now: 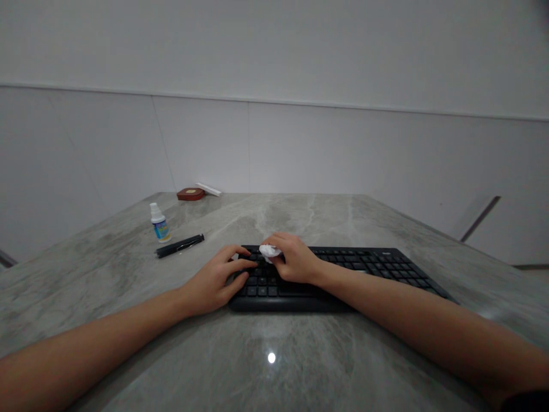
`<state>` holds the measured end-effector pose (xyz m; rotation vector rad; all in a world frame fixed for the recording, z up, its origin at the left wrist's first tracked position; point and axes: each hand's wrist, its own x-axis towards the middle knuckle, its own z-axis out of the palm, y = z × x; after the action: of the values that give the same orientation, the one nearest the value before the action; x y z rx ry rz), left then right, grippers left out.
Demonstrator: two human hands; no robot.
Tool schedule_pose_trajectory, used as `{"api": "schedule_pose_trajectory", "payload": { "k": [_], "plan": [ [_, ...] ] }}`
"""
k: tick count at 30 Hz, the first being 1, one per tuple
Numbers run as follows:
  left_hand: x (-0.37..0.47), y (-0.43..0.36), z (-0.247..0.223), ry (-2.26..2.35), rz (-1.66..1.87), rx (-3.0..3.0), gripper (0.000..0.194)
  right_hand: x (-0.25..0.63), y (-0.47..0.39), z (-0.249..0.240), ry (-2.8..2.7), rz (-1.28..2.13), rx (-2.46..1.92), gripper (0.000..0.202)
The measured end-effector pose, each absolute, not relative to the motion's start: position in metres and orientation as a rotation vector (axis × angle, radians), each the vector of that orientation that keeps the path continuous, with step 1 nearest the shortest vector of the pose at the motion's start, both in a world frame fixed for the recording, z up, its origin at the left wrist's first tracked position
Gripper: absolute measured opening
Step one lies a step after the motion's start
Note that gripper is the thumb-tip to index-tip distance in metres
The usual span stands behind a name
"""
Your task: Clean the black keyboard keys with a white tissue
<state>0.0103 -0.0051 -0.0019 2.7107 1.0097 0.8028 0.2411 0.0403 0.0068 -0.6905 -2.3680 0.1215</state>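
Observation:
A black keyboard (295, 304) lies across the middle of the grey marbled table (214, 355). My left hand (217, 281) rests at the keyboard's left end, fingers apart, with the fingertips on the keys and nothing held. Over the upper left part of the keys, my right hand (294, 257) pinches a crumpled white tissue (269, 251). The tissue is against or just above the keys; which one is hard to tell. My right forearm passes over the right half of the keyboard and hides some of its keys.
A small white spray bottle with a blue label (161, 227) stands at the left, beside a black pen-like item (180, 245) lying flat. Near the back edge are a reddish-brown case (191, 194) and a thin white object (209, 189). A pale wall (300, 149) rises behind.

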Motion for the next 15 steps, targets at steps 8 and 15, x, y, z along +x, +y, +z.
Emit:
{"api": "schedule_pose_trajectory", "payload": {
  "k": [8,15],
  "plan": [
    [0.0104,-0.0050,-0.0024,1.011,0.807,2.713,0.032,0.2411,0.0407,0.0065,-2.378,0.118,-0.613,0.024],
    [0.0093,-0.0055,-0.0017,0.993,0.761,2.735,0.037,0.2415,0.0388,0.0091,-2.413,0.136,-0.573,0.024]
  ]
}}
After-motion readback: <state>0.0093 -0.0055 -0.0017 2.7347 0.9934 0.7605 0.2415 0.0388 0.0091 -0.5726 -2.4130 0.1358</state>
